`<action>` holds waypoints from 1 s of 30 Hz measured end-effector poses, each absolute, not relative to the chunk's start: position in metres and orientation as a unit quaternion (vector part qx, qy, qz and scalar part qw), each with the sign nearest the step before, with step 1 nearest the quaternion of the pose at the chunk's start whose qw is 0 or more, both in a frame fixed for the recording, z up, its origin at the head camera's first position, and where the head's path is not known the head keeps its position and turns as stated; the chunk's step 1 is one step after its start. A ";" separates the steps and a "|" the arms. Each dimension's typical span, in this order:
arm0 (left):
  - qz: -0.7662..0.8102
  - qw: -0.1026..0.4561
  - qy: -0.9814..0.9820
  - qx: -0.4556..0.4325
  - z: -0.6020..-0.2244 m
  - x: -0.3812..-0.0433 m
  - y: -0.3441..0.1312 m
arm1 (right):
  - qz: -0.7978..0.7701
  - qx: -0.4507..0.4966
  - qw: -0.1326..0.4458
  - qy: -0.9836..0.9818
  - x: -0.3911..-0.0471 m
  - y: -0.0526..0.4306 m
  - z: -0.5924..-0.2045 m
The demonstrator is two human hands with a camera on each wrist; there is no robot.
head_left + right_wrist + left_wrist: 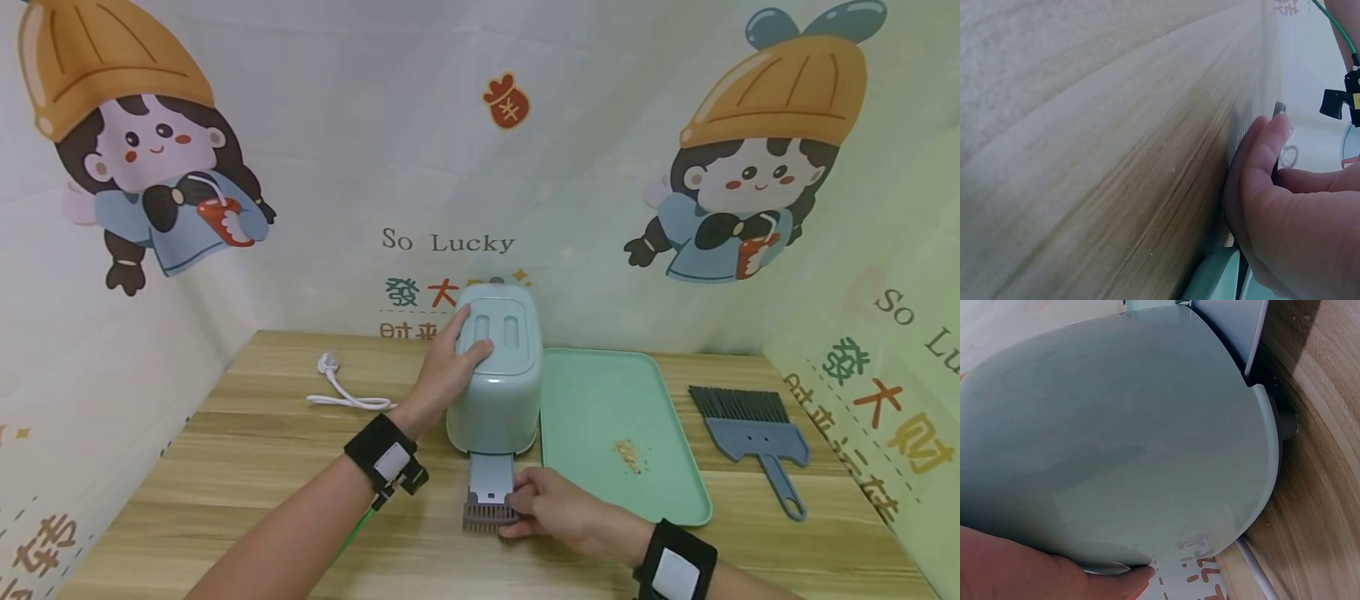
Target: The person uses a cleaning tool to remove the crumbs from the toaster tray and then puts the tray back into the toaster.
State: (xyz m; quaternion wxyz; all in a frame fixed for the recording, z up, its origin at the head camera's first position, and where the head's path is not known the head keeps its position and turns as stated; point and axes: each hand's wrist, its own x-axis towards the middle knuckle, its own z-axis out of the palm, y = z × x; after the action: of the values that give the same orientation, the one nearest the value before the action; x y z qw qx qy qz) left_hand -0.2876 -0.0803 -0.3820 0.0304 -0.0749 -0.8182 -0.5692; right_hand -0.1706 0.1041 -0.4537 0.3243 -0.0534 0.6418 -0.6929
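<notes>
A mint-green toaster [495, 408] stands end-on on the wooden table, its lid [498, 321] closed. My left hand [442, 367] rests at its upper left edge, thumb lying across the lid; part of that hand [1041, 569] shows low in the left wrist view against the toaster's side. A grey crumb tray [491, 475] sticks out from the near end. Its front edge [489, 517] is darker and ribbed. My right hand [558, 504] pinches the right corner of that edge between thumb and fingers. In the right wrist view, the fingers [1260, 162] hide much of it.
Right of the toaster lies a green serving tray [592, 392] with a small heap of crumbs [628, 456]. Farther right is a blue-grey hand brush [757, 433] with dark bristles. A white power cord with plug [352, 396] lies to the left. Printed cloth hangs behind.
</notes>
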 end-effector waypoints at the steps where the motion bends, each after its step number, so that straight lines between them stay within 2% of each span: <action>1: -0.569 0.030 -0.818 -0.074 -0.382 -0.288 -0.081 | -0.692 -0.049 0.321 0.644 -0.171 0.104 -0.453; 10: -0.578 0.023 -0.812 -0.079 -0.383 -0.287 -0.082 | -0.701 -0.025 0.287 0.653 -0.172 0.097 -0.451; 23: -0.576 0.029 -0.813 -0.080 -0.381 -0.285 -0.081 | -0.724 0.029 0.206 0.658 -0.173 0.082 -0.451; 30: -0.575 0.026 -0.814 -0.080 -0.381 -0.286 -0.081 | -0.722 0.035 0.191 0.664 -0.175 0.078 -0.450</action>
State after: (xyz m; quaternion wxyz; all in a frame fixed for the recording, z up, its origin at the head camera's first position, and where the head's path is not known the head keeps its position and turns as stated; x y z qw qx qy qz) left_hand -0.2855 -0.0811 -0.3806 0.0264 -0.0805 -0.8138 -0.5749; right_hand -0.1746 0.0780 -0.4500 0.1910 0.0355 0.6638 -0.7223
